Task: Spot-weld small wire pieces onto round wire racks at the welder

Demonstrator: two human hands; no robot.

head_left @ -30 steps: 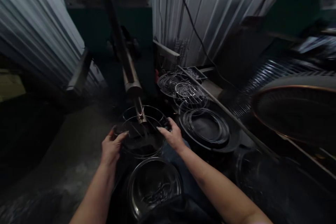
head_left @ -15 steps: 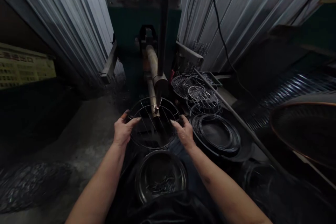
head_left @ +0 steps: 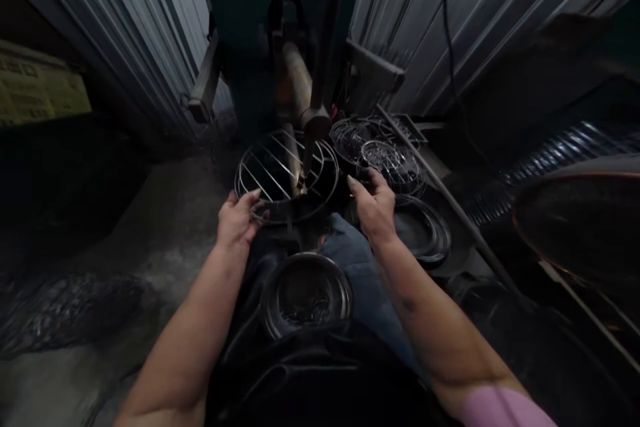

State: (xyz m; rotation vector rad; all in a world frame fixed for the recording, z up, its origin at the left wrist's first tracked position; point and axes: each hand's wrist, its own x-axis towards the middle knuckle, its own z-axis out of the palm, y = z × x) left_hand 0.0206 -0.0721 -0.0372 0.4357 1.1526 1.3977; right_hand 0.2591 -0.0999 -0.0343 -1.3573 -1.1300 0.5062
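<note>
A round wire rack (head_left: 273, 167) with parallel cross bars lies flat under the tip of a welding machine's arm (head_left: 310, 140). My left hand (head_left: 237, 221) grips the rack's near left rim. My right hand (head_left: 374, 205) hovers to the right of the rack, fingers loosely spread, just off its rim and beside a pile of wire racks (head_left: 385, 160). A shiny metal bowl (head_left: 306, 293) with small bits in it sits in my lap below the rack.
Stacked wire rings (head_left: 425, 233) lie at the right. A long metal bar (head_left: 440, 193) slants across them. Corrugated metal sheets (head_left: 125, 33) wall both sides. A large round guard (head_left: 585, 220) fills the far right. Grey floor (head_left: 125, 260) lies at the left.
My right hand has come off the rack's rim and moved right toward the pile. The rack now sits farther under the welding arm. The camera has tilted down.
</note>
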